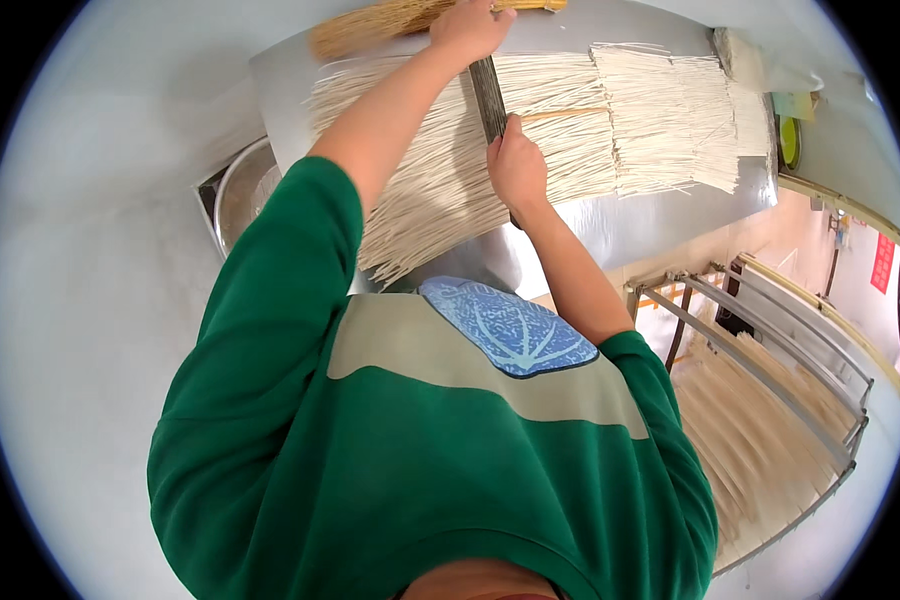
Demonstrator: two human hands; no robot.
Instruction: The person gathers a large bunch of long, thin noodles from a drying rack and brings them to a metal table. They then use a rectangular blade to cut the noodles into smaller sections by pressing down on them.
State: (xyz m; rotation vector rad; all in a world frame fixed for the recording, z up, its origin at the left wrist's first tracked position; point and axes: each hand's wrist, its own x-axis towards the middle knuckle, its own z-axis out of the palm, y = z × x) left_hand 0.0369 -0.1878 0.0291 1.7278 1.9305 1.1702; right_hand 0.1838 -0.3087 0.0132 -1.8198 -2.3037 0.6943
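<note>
Long thin pale noodles (pixel 560 80) lie in a wide layer on a shiny metal tabletop (pixel 630 225). A dark straight bar (pixel 488 95) crosses them from far to near. My left hand (pixel 470 32) is closed over the bar's far end, its fingers partly hidden, next to the yellow handle of a straw broom (pixel 375 24). Nearer to me, my right hand (pixel 520 172) wraps round the bar's lower part, the near tip showing below it. By my right thumb, a thin light-brown stick (pixel 565 113) lies across the noodles, pointing right.
Shorter, straight-cut noodle bundles (pixel 660 120) sit side by side on the right. A round metal basin (pixel 232 200) stands left of the table. At the lower right, a metal-framed rack (pixel 755 365) holds many hanging noodles (pixel 750 440).
</note>
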